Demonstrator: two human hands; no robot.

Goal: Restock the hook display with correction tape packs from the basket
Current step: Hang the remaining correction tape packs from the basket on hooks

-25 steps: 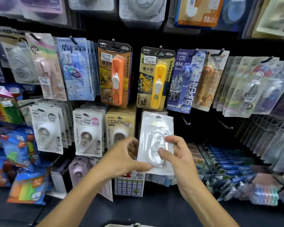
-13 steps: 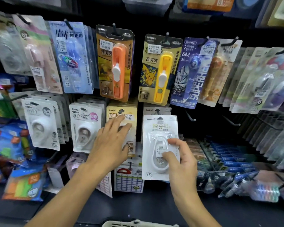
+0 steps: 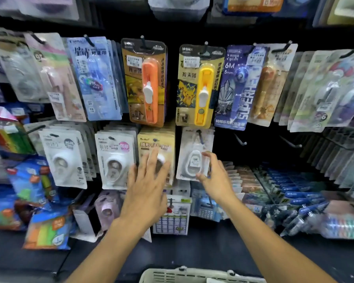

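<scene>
The white card-backed correction tape pack (image 3: 194, 158) with a clear blister hangs on a black metal hook (image 3: 200, 136) in the display's middle row, below the yellow clip-pusher pack (image 3: 199, 87). The right hand (image 3: 214, 176) pinches its right edge between thumb and curled fingers. The left hand (image 3: 145, 186) lies flat, fingers spread, against the neighbouring yellow-carded pack (image 3: 155, 139). The pale plastic basket's rim (image 3: 192, 275) shows at bottom.

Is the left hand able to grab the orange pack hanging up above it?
Probably yes. The left hand rests flat on the yellow pack, and the orange pack hangs directly above at the front of its hook, with nothing between them.
</scene>
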